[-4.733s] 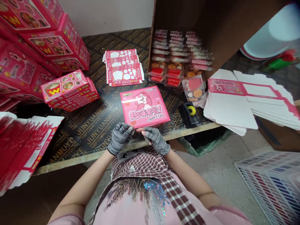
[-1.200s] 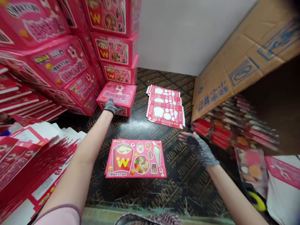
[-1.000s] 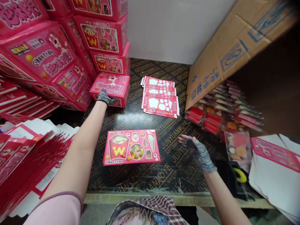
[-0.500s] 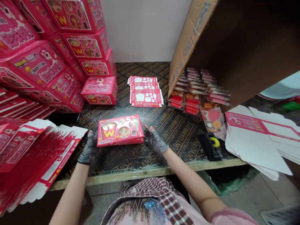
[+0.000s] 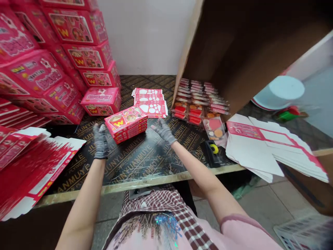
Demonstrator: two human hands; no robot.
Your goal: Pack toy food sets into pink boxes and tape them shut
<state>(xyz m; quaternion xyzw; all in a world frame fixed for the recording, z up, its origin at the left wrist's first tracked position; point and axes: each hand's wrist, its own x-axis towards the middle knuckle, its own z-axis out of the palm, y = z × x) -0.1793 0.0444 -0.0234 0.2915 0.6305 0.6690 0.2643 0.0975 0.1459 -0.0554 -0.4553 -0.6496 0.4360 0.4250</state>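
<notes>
Head camera: the brown carton (image 5: 234, 48), dark inside, runs out of frame up top; right fingertips blurred!
Pink box stack (image 5: 127, 123): several flat layers, yellow W uppermost, sitting on the desk (image 5: 135, 165) between both hands.
Left hand (image 5: 101, 142): fingers raised, holding nothing, just beside it.
Right hand (image 5: 164, 133): fingers loosely spread, clear of it.
Stack's change: swung askew since half a second ago, layered sides now showing!

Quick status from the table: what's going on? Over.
Grey-gloved left hand, open; grey-gloved right hand, open. Stack of slim pink cardboard boxes angled between them, ungripped. Flat pink cut-out cards close behind.
</notes>
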